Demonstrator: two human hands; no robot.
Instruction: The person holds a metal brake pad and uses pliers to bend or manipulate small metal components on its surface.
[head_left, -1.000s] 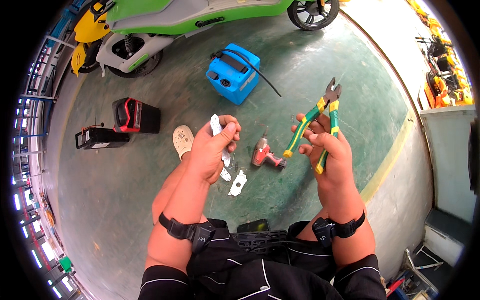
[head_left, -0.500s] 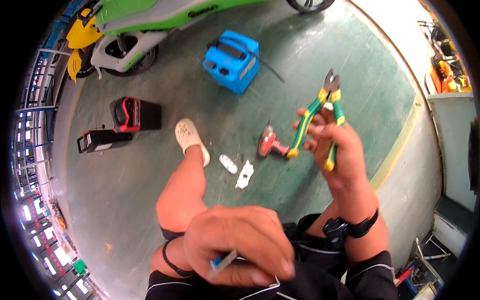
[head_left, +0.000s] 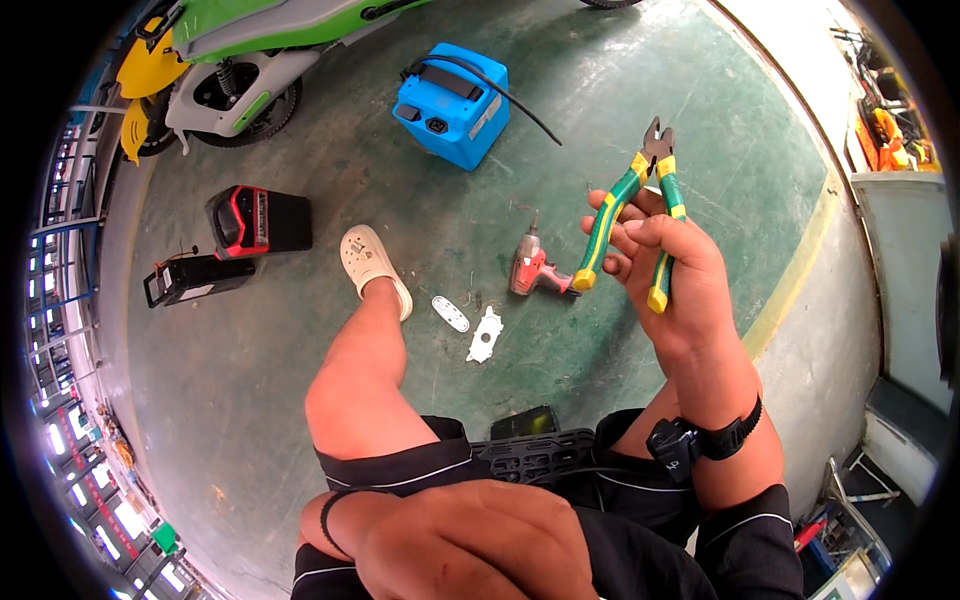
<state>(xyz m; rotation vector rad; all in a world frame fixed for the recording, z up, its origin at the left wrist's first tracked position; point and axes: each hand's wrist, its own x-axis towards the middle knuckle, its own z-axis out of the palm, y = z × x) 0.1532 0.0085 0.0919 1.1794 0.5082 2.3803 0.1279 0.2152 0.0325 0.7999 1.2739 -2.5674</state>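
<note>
Left hand (head_left: 480, 545), low over the shorts (head_left: 640, 530): contents cannot be told from this angle. Right hand (head_left: 685, 270) grasps pliers (head_left: 611, 220), raised, handles spread, cutting nothing. On the floor (head_left: 220, 400): driver (head_left: 527, 265) unheld; bracket (head_left: 489, 324) and oval plate (head_left: 450, 314) loose, neither fitted.

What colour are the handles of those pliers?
Green and yellow. The handles, held in the right hand, show best in the head view.
</note>
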